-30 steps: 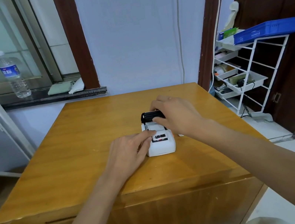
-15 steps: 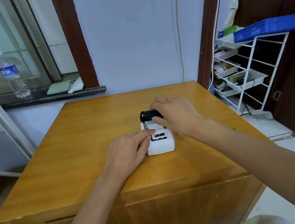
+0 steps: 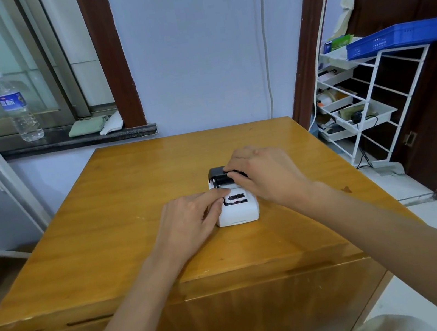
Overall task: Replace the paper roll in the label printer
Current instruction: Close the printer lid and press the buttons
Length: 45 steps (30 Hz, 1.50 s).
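A small white label printer (image 3: pixel 238 214) sits near the middle of the wooden table (image 3: pixel 120 210). Its black lid (image 3: pixel 216 173) at the far end stands raised. A label with a black print shows on the printer's top. My left hand (image 3: pixel 191 219) rests against the printer's left side, index finger stretched over its top edge. My right hand (image 3: pixel 264 176) covers the right rear of the printer, fingertips pinching at the black lid. The paper roll is hidden under my hands.
A water bottle (image 3: pixel 15 106) and a folded cloth (image 3: pixel 86 126) are on the window sill behind the table. A white wire rack (image 3: pixel 368 99) with trays and a blue basket (image 3: pixel 401 36) stands at the right by a dark door.
My right fingers have shifted slightly on the black lid. The left hand and printer stay in place.
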Each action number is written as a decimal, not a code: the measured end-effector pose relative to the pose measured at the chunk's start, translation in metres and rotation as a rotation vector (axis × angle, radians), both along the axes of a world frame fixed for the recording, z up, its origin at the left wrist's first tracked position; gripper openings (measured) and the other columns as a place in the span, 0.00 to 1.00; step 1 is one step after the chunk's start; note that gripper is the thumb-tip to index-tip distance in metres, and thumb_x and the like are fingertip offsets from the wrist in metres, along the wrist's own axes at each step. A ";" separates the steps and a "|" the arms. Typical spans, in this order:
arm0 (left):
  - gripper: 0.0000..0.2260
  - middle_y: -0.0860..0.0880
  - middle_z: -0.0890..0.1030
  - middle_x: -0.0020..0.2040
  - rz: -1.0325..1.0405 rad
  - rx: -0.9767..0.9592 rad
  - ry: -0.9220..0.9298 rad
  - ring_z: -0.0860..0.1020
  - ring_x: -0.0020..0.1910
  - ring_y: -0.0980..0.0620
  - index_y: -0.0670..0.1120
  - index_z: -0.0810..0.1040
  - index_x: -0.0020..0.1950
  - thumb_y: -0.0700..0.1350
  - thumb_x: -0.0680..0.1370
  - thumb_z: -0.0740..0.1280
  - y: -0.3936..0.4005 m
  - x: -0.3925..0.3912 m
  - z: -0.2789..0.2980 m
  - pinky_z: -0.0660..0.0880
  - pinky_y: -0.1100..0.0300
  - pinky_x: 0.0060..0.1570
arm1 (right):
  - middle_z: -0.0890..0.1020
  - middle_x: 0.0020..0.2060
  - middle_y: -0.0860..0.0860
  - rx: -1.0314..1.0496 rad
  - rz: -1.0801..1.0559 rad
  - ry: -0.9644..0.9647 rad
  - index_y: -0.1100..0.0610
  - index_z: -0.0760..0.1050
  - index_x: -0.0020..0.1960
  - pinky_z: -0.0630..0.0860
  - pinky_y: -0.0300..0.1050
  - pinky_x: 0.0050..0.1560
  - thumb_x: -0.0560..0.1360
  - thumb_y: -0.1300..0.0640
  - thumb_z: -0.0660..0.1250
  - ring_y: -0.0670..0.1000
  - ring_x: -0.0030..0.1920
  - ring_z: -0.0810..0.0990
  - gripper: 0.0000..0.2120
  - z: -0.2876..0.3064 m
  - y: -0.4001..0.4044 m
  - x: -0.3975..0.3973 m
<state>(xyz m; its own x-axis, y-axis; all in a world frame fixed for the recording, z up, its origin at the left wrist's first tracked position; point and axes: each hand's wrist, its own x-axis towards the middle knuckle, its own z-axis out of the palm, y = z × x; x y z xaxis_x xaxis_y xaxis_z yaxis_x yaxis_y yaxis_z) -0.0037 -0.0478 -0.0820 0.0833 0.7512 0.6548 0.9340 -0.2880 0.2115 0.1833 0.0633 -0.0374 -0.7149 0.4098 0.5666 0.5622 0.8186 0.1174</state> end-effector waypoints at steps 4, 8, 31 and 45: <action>0.12 0.57 0.83 0.35 -0.006 0.010 0.008 0.77 0.30 0.55 0.58 0.84 0.61 0.49 0.82 0.64 0.000 0.000 0.000 0.69 0.58 0.25 | 0.84 0.50 0.45 0.041 0.043 -0.006 0.51 0.85 0.56 0.79 0.50 0.31 0.83 0.50 0.66 0.51 0.53 0.84 0.10 -0.010 -0.001 0.004; 0.13 0.58 0.83 0.36 -0.007 0.000 -0.002 0.72 0.29 0.58 0.59 0.83 0.62 0.50 0.82 0.63 0.001 0.000 -0.002 0.69 0.58 0.25 | 0.84 0.52 0.45 0.032 0.065 -0.010 0.51 0.84 0.58 0.79 0.49 0.31 0.83 0.49 0.66 0.50 0.54 0.84 0.11 -0.013 -0.001 0.007; 0.15 0.56 0.72 0.27 0.154 -0.073 0.007 0.75 0.25 0.51 0.54 0.74 0.62 0.59 0.80 0.58 0.002 -0.001 -0.004 0.73 0.55 0.25 | 0.83 0.45 0.53 -0.869 -0.180 -0.593 0.56 0.77 0.46 0.83 0.46 0.39 0.80 0.52 0.72 0.52 0.41 0.84 0.09 0.071 0.037 -0.048; 0.37 0.53 0.76 0.31 0.356 -0.361 0.080 0.76 0.29 0.48 0.53 0.51 0.82 0.72 0.78 0.48 0.011 0.005 -0.001 0.72 0.54 0.30 | 0.89 0.40 0.48 -0.998 -0.394 -0.785 0.60 0.81 0.56 0.82 0.44 0.53 0.78 0.43 0.73 0.48 0.42 0.89 0.20 0.078 0.057 -0.073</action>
